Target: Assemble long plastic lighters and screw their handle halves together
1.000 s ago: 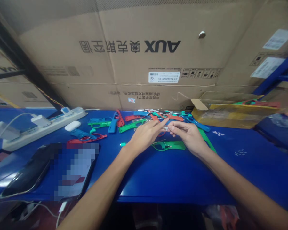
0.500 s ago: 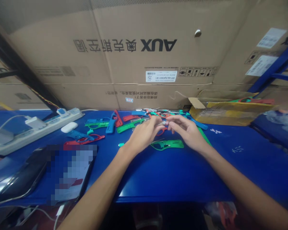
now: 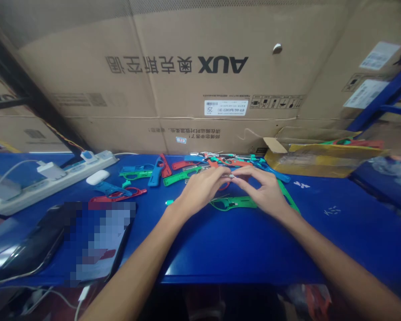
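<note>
Head view, the only one: both my hands meet over the blue table point(image 3: 240, 249), fingertips together just behind the green plastic frame point(image 3: 233, 203) lying flat in front of me. My left hand point(image 3: 200, 189) is curled, thumb and forefinger pinched on a small metal piece point(image 3: 231, 176); my right hand point(image 3: 265, 189) pinches it from the other side, the rest of its fingers loosely bent. So both grips are nearly closed on that one tiny part, held just above the table, probably so I can turn or line it up with two-sided control. What the part is exactly I can't tell, too small and glinting. The green frame sits directly under my fingers, not touched as far as I can see, likely kept close so it's within easy reach. Behind my hands a scatter of coloured frames point(image 3: 173, 171), red, green, blue and teal, lies along the back of the table against the big cardboard box point(image 3: 194, 89). To the right an open carton point(image 3: 321, 160) holds more of them. To the left: a white power strip point(image 3: 53, 178) with a charger plugged in, a white earbud case point(image 3: 97, 177), a dark phone point(image 3: 30, 249) beside a blurred-out tablet point(image 3: 100, 240).
</note>
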A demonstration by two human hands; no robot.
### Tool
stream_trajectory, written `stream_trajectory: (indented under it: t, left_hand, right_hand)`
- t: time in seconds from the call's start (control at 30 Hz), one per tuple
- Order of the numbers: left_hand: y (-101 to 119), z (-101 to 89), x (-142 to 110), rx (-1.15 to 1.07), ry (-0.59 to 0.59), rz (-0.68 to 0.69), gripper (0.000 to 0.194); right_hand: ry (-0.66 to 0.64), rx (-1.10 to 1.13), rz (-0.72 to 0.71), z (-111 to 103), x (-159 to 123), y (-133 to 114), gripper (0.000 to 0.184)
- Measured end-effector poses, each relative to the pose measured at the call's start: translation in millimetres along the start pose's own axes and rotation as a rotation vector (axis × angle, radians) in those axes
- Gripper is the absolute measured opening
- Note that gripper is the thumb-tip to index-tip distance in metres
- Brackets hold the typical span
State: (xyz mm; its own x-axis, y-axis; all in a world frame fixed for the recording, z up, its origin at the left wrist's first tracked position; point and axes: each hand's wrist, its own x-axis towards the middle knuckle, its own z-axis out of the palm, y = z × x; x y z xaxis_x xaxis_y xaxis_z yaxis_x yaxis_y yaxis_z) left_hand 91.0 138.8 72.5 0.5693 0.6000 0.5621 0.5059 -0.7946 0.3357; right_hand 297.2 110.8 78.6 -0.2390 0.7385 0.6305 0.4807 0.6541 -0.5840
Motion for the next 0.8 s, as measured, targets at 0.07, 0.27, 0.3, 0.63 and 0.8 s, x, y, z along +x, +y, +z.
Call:
stream_trajectory:
  t: [0.07,0.27,0.3,0.63,0.8]
  left_hand:
    - [-0.9,0.2,-0.2,-0.01,0.012,-0.004,0.023]
    - [-0.4,0.5,0.3,-0.028,0.049,0.005,0.023]
    - [0.0,0.5,0.5,-0.031,0.049,0.006,0.023]
    - [0.3,-0.5,1.2,-0.025,0.047,0.019,0.022]
    - [2.7,-3.8,2.5,-0.082,0.093,0.083,0.02]
  right_hand:
    - [-0.003,0.023,0.029,1.4,-0.5,0.1,0.014]
    - [0.022,0.087,0.092,3.9,-1.0,-2.2,0.017]
    - [0.026,0.08,0.084,3.9,-1.1,-2.5,0.016]
    - [0.035,0.108,0.111,6.0,-1.9,-0.7,0.014]
    - [0.035,0.253,0.177,7.0,-1.5,-1.3,0.028]
